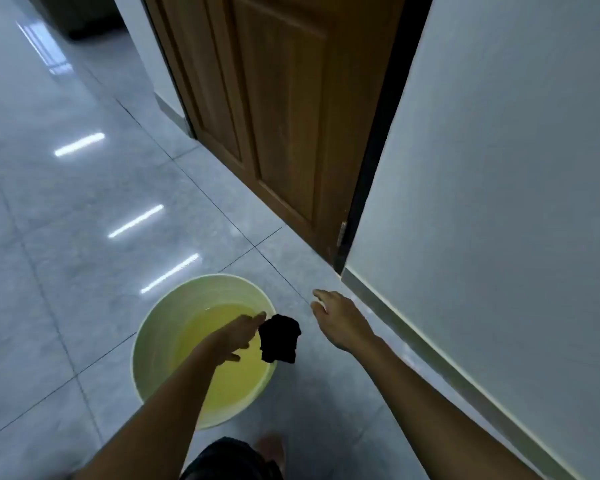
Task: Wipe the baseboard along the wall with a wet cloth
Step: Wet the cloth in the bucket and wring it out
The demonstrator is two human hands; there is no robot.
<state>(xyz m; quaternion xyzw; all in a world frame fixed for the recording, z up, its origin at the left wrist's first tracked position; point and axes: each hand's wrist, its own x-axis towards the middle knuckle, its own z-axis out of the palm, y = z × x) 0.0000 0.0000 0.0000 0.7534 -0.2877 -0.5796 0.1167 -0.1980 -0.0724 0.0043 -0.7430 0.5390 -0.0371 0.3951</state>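
Glossy grey tiled floor [66, 220], grey baseboard strip [430, 351] along the white wall right of the round pale-green plastic bucket [153, 341]. Left hand [241, 332] over the bucket pinches a crumpled black cloth [279, 338] at its rim; right hand [336, 318] spread, empty, between bucket and baseboard.

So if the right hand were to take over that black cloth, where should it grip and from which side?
Judging by its pose, the top bunch. The black cloth hangs crumpled from the left hand, pinched at its upper left corner over the bucket rim. The open right hand could come in from the cloth's free right side and close just below that pinch.
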